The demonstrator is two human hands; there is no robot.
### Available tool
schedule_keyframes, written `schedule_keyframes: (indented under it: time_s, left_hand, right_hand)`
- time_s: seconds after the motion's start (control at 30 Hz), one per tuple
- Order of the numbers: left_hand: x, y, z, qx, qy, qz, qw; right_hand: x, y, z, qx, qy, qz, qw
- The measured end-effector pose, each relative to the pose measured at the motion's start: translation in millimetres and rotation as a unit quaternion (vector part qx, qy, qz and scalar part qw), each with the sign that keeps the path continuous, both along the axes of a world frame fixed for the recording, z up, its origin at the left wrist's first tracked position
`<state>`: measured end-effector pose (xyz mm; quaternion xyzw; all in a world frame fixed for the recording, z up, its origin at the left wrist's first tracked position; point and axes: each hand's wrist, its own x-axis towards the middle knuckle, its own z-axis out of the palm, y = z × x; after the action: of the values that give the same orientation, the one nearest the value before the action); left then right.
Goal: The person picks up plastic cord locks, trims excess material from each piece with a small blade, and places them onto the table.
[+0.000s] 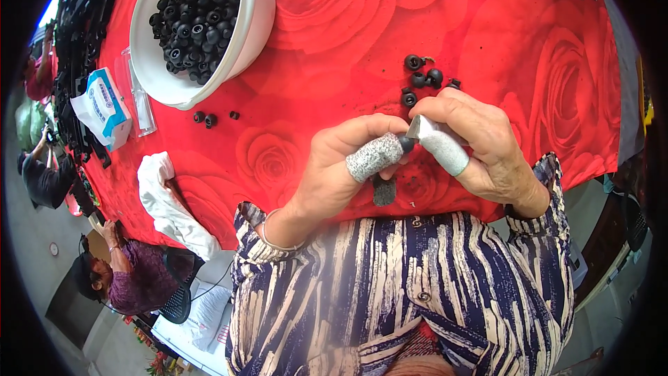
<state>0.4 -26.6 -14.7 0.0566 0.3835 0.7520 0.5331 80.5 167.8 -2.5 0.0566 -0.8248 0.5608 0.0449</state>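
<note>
Over the red tablecloth my two hands meet, close to my body. My left hand (332, 163) is closed on a small round black part (407, 144), pinched near the thumb, which wears a speckled grey fabric cover (374, 157). My right hand (487, 141) grips a small metal blade (420, 127) whose flat tip sits against or just beside the black part; its thumb has a light grey cover (446, 152). The blade's other end is hidden by my fingers. A dark fabric cover (384, 191) shows on a lower left finger. Just beyond my right hand lie several loose black parts (434, 77).
A white bowl (262, 24) heaped with black parts (202, 17) stands at the far left. Near it are a few stray parts (210, 120), a tissue box (111, 115) and a white cloth (170, 205). Other people (142, 275) sit along the left side.
</note>
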Motion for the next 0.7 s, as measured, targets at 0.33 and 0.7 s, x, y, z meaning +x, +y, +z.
schedule_keyframes:
  time_s: [0.33, 0.7]
  left_hand:
    - [0.3, 0.7, -4.5, 0.002, -0.036, 0.006, 0.999]
    - [0.9, 2.1, -3.7, -0.004, -0.04, 0.021, 0.999]
  right_hand:
    - [0.5, 1.5, 0.5, -0.006, -0.013, 0.001, 1.0]
    - [2.4, 0.9, -2.2, 0.008, -0.015, -0.006, 1.0]
